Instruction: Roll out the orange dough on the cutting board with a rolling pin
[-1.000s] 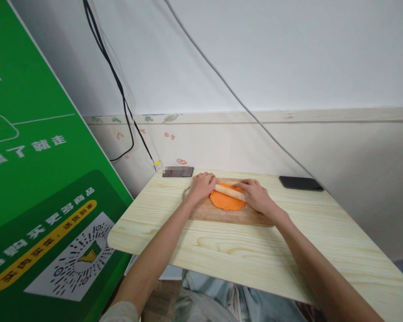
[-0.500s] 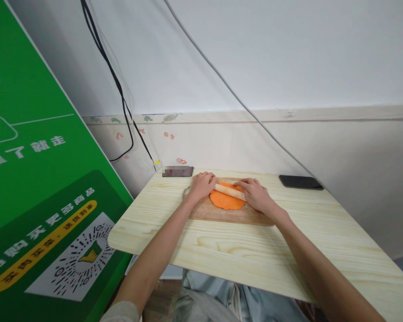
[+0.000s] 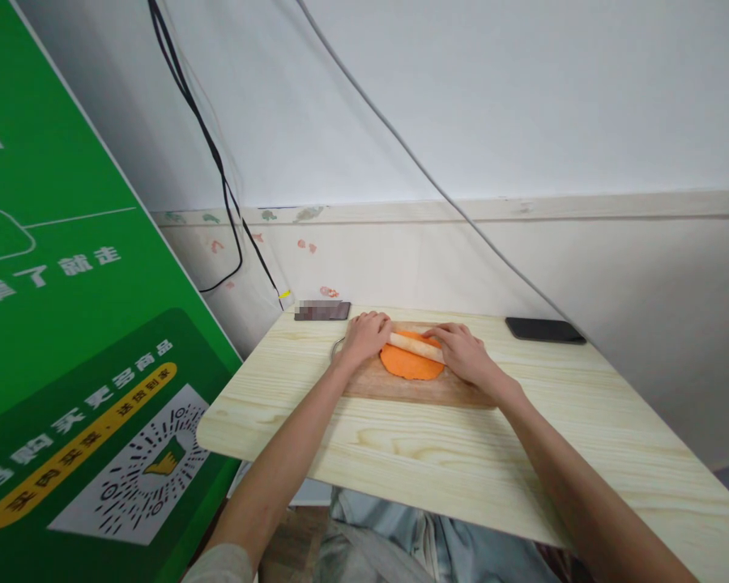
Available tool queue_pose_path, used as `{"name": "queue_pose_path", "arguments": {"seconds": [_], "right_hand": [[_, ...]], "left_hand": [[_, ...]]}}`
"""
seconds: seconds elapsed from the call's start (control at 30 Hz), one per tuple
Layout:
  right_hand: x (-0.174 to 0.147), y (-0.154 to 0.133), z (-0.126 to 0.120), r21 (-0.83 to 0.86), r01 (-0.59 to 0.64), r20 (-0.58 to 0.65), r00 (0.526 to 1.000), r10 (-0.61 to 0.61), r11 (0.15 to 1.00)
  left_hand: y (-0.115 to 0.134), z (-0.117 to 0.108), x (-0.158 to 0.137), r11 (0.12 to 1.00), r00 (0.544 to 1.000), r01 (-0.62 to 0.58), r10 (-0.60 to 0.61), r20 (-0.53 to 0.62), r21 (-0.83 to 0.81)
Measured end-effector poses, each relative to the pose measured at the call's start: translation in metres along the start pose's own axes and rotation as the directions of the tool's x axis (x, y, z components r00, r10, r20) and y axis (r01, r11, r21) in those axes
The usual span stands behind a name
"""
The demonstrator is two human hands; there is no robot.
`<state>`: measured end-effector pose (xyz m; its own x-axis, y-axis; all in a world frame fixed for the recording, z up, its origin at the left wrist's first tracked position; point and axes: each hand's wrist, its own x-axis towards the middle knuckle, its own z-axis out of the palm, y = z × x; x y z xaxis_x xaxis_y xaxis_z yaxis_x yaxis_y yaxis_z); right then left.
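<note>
A flat round sheet of orange dough [image 3: 410,366] lies on a wooden cutting board [image 3: 394,392]. Across its upper part rests a pale wooden rolling pin [image 3: 416,346], slanting down to the right. My left hand [image 3: 368,334] is closed over the pin's left end. At the other end, my right hand [image 3: 462,350] grips the pin, its index finger stretched out over the dough. Both ends of the pin are hidden under my hands. A metal ring handle [image 3: 336,348] shows at the board's left side.
The board lies on a light wood-grain table [image 3: 401,445]. Near the wall are a phone [image 3: 337,311] at back left and a black phone [image 3: 545,329] at back right. A green sign [image 3: 66,283] leans on the left. A grey cable [image 3: 401,142] crosses the wall.
</note>
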<state>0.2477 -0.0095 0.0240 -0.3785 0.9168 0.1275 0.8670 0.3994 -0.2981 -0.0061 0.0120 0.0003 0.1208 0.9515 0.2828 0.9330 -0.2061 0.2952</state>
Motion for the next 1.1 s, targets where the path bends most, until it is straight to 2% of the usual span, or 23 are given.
{"name": "queue_pose_path", "arguments": {"seconds": [0.27,0.43,1.1], "right_hand": [[-0.0015,-0.0015,-0.0007,-0.002,-0.010,0.012,1.000,0.011,1.000],[-0.0017,0.0001,0.0023,0.016,-0.026,-0.029,0.999,0.026,1.000],[-0.0009,-0.0012,-0.0007,-0.024,-0.011,0.018,1.000,0.012,1.000]], "left_hand": [[0.0007,-0.0009,0.0000,1.000,1.000,0.002,-0.001,0.007,-0.015],[0.0018,-0.0017,0.0000,1.000,1.000,0.001,-0.001,0.003,-0.014],[-0.0007,0.0017,0.0006,1.000,1.000,0.004,-0.004,-0.001,-0.014]]}}
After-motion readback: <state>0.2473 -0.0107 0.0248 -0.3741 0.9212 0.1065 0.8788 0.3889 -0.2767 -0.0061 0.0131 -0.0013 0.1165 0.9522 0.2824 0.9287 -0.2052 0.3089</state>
